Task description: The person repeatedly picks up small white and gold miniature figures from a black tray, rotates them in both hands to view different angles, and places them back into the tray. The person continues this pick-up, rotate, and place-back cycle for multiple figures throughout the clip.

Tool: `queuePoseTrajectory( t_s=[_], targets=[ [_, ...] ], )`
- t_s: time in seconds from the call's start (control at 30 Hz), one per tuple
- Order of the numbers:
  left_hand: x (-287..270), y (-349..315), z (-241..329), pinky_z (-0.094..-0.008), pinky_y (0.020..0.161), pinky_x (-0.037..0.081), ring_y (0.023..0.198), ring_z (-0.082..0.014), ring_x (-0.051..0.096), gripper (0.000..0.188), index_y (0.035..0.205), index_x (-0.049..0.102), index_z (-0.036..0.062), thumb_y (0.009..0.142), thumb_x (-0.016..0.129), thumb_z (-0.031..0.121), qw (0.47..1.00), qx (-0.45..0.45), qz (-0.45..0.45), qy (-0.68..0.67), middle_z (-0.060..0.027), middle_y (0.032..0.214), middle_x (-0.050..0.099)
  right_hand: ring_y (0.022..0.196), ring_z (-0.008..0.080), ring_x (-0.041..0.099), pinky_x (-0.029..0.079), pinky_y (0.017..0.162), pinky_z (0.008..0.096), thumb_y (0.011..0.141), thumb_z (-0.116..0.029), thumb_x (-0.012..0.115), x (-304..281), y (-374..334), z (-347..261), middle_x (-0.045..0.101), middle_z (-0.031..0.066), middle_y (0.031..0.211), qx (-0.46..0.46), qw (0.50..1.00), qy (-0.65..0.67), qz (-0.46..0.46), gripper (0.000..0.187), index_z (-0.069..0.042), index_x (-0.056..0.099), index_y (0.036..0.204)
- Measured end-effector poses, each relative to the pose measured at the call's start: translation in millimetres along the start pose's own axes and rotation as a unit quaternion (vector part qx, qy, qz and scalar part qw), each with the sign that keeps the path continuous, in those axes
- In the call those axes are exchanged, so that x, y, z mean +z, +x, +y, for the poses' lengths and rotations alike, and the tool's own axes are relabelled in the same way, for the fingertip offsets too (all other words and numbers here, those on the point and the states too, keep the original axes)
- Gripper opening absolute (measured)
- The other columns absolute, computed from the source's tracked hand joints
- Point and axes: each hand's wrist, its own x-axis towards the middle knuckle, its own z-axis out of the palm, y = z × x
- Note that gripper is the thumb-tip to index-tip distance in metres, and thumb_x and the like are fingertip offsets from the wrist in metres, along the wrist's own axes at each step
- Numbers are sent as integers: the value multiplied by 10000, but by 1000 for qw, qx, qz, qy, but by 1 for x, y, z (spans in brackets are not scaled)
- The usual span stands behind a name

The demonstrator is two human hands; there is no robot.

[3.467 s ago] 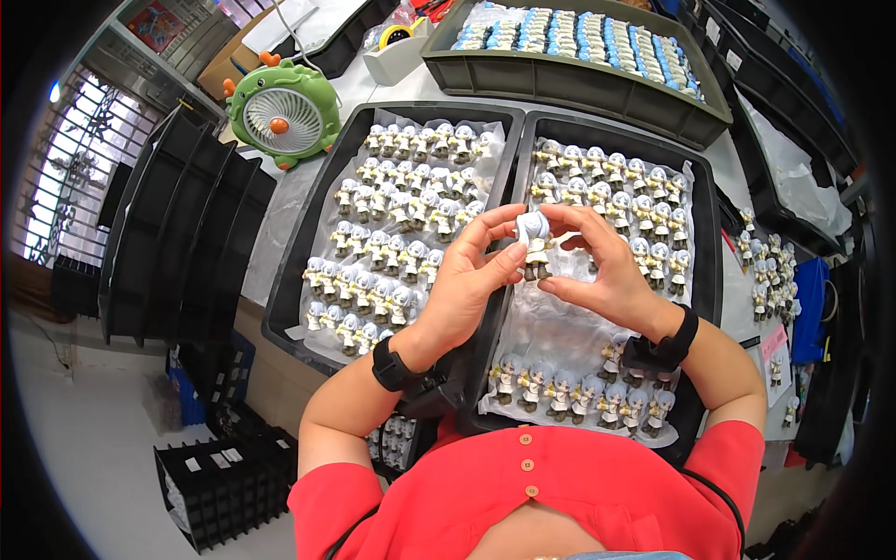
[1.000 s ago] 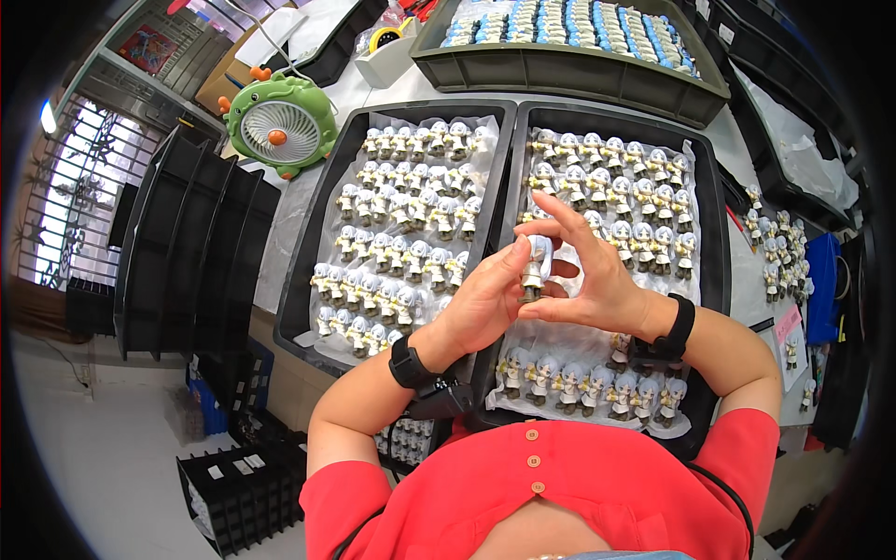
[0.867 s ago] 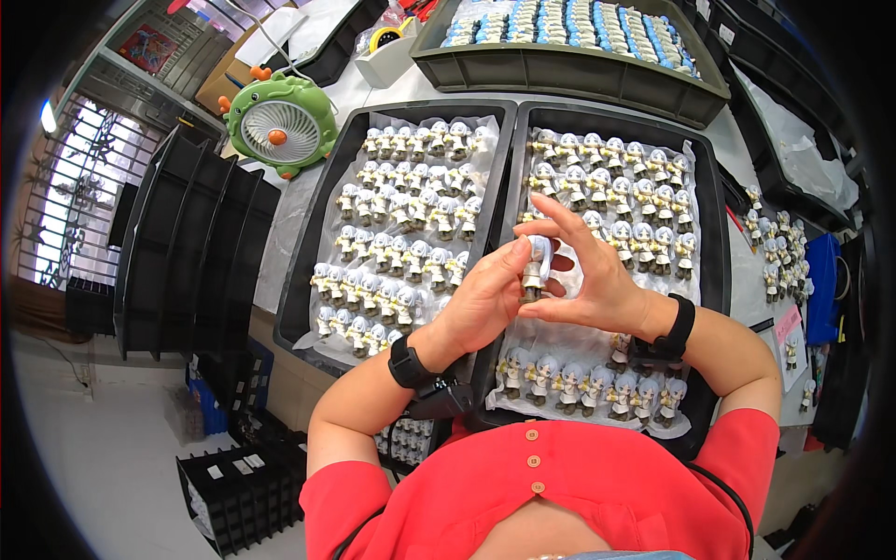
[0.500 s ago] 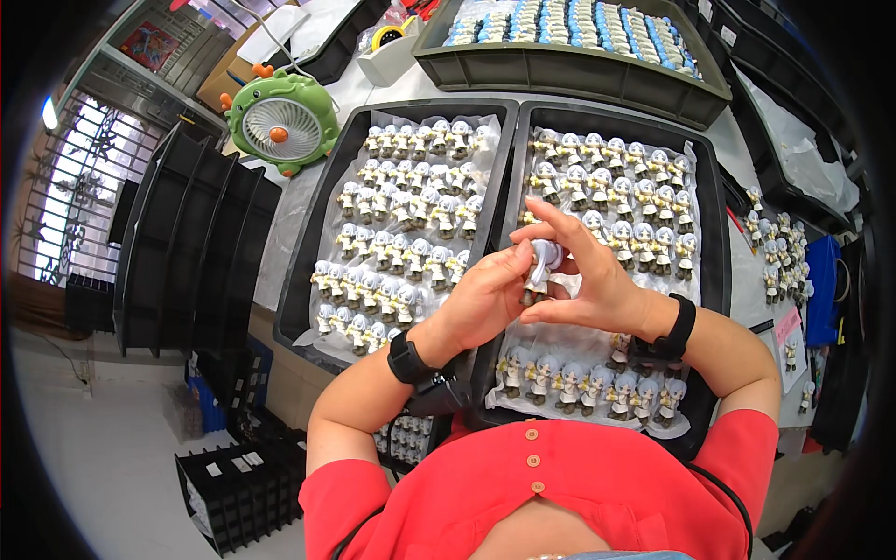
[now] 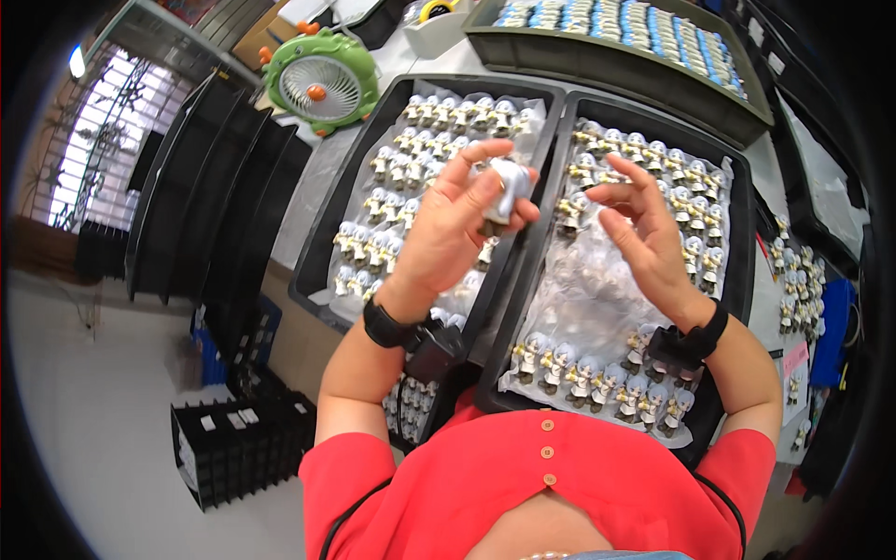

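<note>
Between the thumb and fingers of my left hand [image 5: 453, 219] is a small figurine [image 5: 507, 191] with pale lilac hair and a dark base, held above the gap between two black trays. My right hand [image 5: 646, 238] hovers over the right tray [image 5: 744, 215], its thumb and fingers apart, with nothing between them. Rows of similar figurines [image 5: 597, 383] lie on clear plastic film in that tray, at its near and far ends, with bare film [image 5: 583, 289] in between. The left tray [image 5: 313, 252] also holds rows of figurines, partly hidden by my left hand and arm.
A green fan [image 5: 327, 79] stands beyond the left tray. At the back is a larger dark bin [image 5: 597, 70] of blue-and-white pieces. Stacked black trays [image 5: 201, 187] rise at the left. Loose figurines [image 5: 801, 280] and a blue object [image 5: 837, 331] lie at the right.
My hands have parted: the left took the figurine left and upward, while the right drew away to the right, letting go of it. The whole view has also shifted slightly.
</note>
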Motion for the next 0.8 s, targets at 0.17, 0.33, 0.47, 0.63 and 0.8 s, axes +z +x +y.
queuePoseTrajectory(
  t_s=[0.17, 0.33, 0.47, 0.63, 0.8],
  targets=[
    [-34, -20, 9, -258, 795, 507, 940, -169, 633, 396, 1274, 468, 64, 915, 594, 172, 989, -12, 21, 145, -86, 1103, 575, 1003, 129, 560, 428, 896, 285, 902, -104, 578, -1, 1, 0, 596, 61, 1076, 28, 999, 32, -6, 458, -55, 415, 1328],
    [-52, -42, 2, -327, 785, 475, 879, -228, 610, 262, 1062, 618, 74, 814, 672, 139, 809, 45, 11, 586, -90, 962, 640, 1021, 127, 555, 424, 902, 283, 894, -94, 580, -1, 0, 1, 590, 63, 1084, 39, 999, 32, -8, 456, -55, 433, 1324],
    [-59, -47, -9, -371, 832, 431, 918, -260, 565, 294, 1022, 623, 96, 749, 714, 159, 716, 18, -51, 696, -75, 934, 636, 1019, 128, 555, 426, 901, 285, 890, -79, 576, 0, 0, -4, 589, 59, 1082, 50, 999, 18, -11, 443, -54, 447, 1314],
    [-61, -48, -22, -397, 891, 380, 934, -258, 560, 286, 979, 617, 126, 721, 735, 166, 635, 17, -118, 764, -50, 840, 624, 1018, 131, 557, 427, 899, 286, 887, -68, 575, -1, 0, -4, 589, 58, 1075, 51, 998, 14, -23, 424, -44, 464, 1296],
    [-67, -49, -26, -492, 1054, 259, 1025, -246, 557, 344, 1037, 606, 137, 728, 741, 202, 588, -8, -142, 796, -49, 864, 639, 1038, 132, 552, 410, 932, 287, 889, -85, 581, -3, 0, 1, 582, 56, 1091, 58, 998, 12, -38, 432, -40, 464, 1302]
  ],
)
